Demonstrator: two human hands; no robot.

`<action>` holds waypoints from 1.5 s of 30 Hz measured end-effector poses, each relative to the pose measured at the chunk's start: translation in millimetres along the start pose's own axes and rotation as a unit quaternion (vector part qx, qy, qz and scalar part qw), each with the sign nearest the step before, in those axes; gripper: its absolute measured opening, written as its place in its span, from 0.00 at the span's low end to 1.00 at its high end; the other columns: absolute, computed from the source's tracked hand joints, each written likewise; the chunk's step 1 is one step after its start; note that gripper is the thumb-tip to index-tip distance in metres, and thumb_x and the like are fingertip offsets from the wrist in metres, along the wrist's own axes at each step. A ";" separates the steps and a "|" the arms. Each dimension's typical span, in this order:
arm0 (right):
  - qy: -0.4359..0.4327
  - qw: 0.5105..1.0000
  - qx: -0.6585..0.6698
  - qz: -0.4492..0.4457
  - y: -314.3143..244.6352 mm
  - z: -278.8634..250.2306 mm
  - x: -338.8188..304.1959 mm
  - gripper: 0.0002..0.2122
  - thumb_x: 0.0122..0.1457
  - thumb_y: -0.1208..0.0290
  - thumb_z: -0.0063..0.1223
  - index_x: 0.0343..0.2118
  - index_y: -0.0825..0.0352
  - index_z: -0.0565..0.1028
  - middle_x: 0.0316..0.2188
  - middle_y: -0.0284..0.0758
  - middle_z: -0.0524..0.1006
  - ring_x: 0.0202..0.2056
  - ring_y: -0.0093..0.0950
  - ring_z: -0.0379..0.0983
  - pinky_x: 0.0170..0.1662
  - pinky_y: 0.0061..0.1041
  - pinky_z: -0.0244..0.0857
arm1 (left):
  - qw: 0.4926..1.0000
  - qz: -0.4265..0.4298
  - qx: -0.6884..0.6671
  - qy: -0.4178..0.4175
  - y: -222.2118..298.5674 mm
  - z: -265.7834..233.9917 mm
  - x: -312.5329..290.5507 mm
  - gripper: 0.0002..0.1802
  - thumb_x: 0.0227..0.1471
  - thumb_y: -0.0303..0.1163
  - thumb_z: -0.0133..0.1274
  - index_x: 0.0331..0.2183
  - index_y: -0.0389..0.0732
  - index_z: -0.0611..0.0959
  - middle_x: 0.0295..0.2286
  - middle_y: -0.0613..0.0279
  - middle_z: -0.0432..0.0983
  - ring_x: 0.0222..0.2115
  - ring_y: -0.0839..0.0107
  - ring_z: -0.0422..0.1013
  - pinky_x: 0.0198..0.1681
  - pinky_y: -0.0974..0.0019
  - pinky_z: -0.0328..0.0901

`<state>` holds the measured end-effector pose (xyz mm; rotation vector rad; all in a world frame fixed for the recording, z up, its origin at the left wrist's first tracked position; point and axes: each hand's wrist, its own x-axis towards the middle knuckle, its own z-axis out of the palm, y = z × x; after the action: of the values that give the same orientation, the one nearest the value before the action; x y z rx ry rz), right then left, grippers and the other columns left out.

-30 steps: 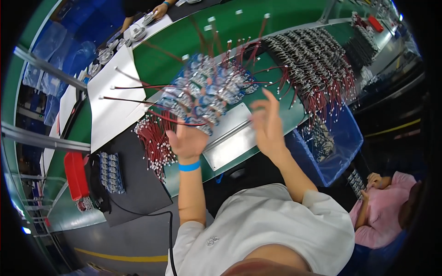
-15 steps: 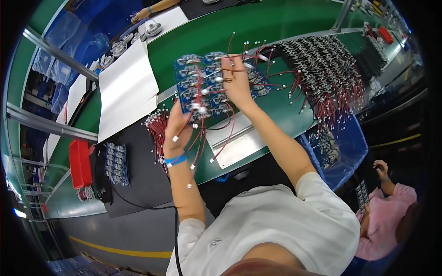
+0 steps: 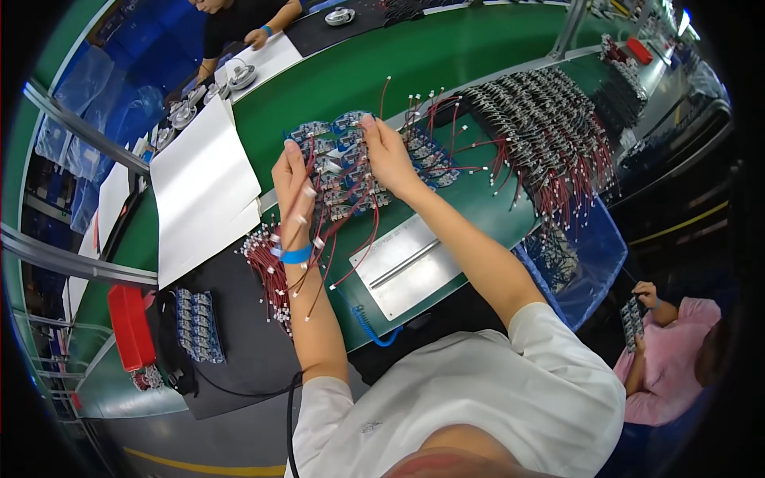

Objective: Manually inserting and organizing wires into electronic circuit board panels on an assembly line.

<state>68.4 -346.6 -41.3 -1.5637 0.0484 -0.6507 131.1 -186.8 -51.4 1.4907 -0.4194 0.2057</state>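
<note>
Between my hands is a panel of blue circuit boards (image 3: 344, 163) in rows, with red and black wires and white plugs trailing off it. My left hand (image 3: 292, 185), wearing a blue wristband, grips the panel's left edge with the thumb near its far corner. On the opposite side my right hand (image 3: 390, 162) holds the right edge, thumb on top near the far end. Further wired blue boards (image 3: 430, 159) lie on the green bench just right of the panel. A metal plate (image 3: 406, 269) with a raised bar lies on the near side.
Many wired boards (image 3: 542, 119) cover the bench at right, above a blue-lined bin (image 3: 594, 259). Left are a wire bundle (image 3: 267, 267), white sheets (image 3: 203, 191), a stack of blue boards (image 3: 199, 325) and a red bin (image 3: 131, 327). Two people work nearby.
My left hand has shifted up along the panel's edge, and my right hand has moved down and left. The panel's tilt has changed, and the whole view has shifted slightly.
</note>
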 end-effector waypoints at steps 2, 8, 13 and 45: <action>0.006 0.999 0.051 0.003 1.8 4.1 5.4 0.18 0.71 0.57 0.37 0.32 0.68 0.68 0.21 0.24 0.60 0.25 0.15 0.54 0.29 0.20 0.52 | 0.998 -0.006 0.046 -0.051 15.7 0.3 4.3 0.28 0.68 0.47 0.39 0.21 0.37 0.66 0.17 0.73 0.55 0.21 0.80 0.49 0.23 0.68 0.49; 0.023 0.995 0.077 0.052 -0.5 -1.2 10.9 0.13 0.70 0.55 0.41 0.36 0.61 0.67 0.21 0.21 0.56 0.23 0.11 0.51 0.25 0.16 0.47 | 0.999 0.016 0.000 -0.028 32.3 12.9 8.5 0.25 0.68 0.43 0.39 0.22 0.37 0.66 0.18 0.74 0.54 0.22 0.81 0.48 0.24 0.68 0.47; -0.007 0.973 0.208 0.104 -3.4 -6.3 3.7 0.12 0.70 0.53 0.41 0.35 0.56 0.66 0.21 0.19 0.53 0.20 0.09 0.48 0.19 0.14 0.43 | 0.996 -0.042 -0.022 -0.069 44.6 10.5 1.9 0.24 0.69 0.43 0.38 0.26 0.36 0.70 0.22 0.72 0.63 0.25 0.81 0.55 0.28 0.71 0.56; -0.278 0.933 -0.226 -0.026 59.9 -31.7 -7.8 0.16 0.69 0.57 0.39 0.36 0.67 0.72 0.19 0.38 0.73 0.20 0.36 0.72 0.27 0.36 0.68 | 0.956 -0.261 -0.129 0.024 108.4 -38.1 -0.2 0.22 0.65 0.51 0.42 0.33 0.42 0.77 0.18 0.61 0.73 0.12 0.74 0.65 0.14 0.72 0.61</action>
<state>69.5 -379.4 -101.1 -2.1543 -0.2879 -0.2190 94.6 -140.3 47.2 1.2843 -0.0005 -0.2247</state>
